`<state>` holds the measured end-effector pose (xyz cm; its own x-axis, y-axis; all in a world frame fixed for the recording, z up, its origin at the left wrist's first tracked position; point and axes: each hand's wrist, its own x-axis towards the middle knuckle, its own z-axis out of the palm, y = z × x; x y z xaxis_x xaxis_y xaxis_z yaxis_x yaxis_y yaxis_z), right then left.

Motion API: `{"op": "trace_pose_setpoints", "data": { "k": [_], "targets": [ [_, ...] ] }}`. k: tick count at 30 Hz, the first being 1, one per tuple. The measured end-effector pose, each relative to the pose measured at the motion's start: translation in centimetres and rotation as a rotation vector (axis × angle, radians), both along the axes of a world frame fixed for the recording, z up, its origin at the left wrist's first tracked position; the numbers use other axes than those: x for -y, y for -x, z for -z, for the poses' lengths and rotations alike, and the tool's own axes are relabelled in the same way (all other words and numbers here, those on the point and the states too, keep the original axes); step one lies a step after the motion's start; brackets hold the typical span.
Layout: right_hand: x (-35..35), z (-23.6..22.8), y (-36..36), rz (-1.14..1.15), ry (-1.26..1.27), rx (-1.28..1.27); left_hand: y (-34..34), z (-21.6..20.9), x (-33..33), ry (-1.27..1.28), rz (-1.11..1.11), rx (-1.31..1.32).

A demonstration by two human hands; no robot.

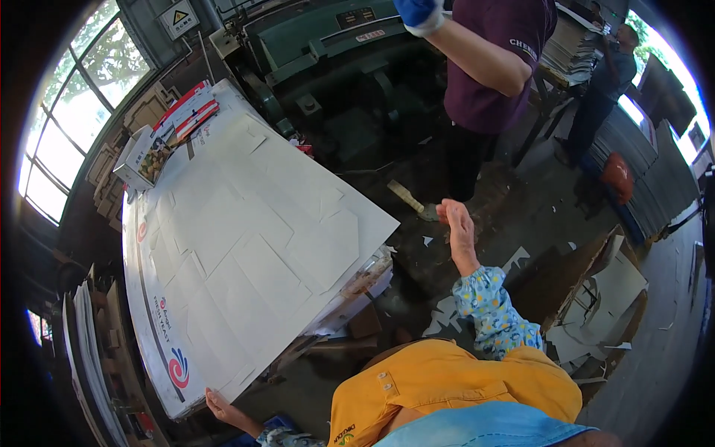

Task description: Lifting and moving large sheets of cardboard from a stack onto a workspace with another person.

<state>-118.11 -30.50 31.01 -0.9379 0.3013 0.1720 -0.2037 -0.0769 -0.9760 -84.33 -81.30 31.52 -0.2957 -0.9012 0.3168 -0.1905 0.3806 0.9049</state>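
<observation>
A stack of large white cardboard sheets (231, 231) lies at the left, with creased box outlines on its top sheet and red and blue print along its left side. At the stack's near corner, my left hand (221, 408) holds the edge of the top sheet between thumb and fingers; its underside is hidden. My right hand (460, 232) is raised in the air, right of the stack and apart from it. Its fingers point up and lie loosely side by side, with nothing held in them. A patterned sleeve covers my right forearm.
A printed box (144, 160) and red-and-white packs (192, 112) sit on the stack's far end. Beyond stands a green machine (335, 52), with a co-worker in a purple shirt (488, 67) beside it. A carton of white scraps (599, 309) stands at right; scraps litter the floor.
</observation>
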Motion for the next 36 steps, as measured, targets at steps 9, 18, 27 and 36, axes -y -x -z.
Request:
{"op": "trace_pose_setpoints", "data": {
  "k": [9, 18, 27, 36],
  "targets": [
    [4.5, -1.6, 2.1, -0.267, -0.121, -0.055, 1.6, 0.4, -1.5, 0.056, -0.073, -0.040],
    [7.1, -3.3, 0.4, -0.416, -0.255, -0.011, 3.0, 0.3, -2.1, -0.011, -0.130, -0.187],
    [9.7, -1.8, 0.1, -0.290, -0.272, 0.008, 4.6, -0.4, -2.4, 0.050, -0.238, -0.078],
    [10.2, 0.1, 0.4, -0.130, -0.483, -0.155, 5.2, 0.4, -2.3, 0.142, -0.241, -0.037]
  ]
}}
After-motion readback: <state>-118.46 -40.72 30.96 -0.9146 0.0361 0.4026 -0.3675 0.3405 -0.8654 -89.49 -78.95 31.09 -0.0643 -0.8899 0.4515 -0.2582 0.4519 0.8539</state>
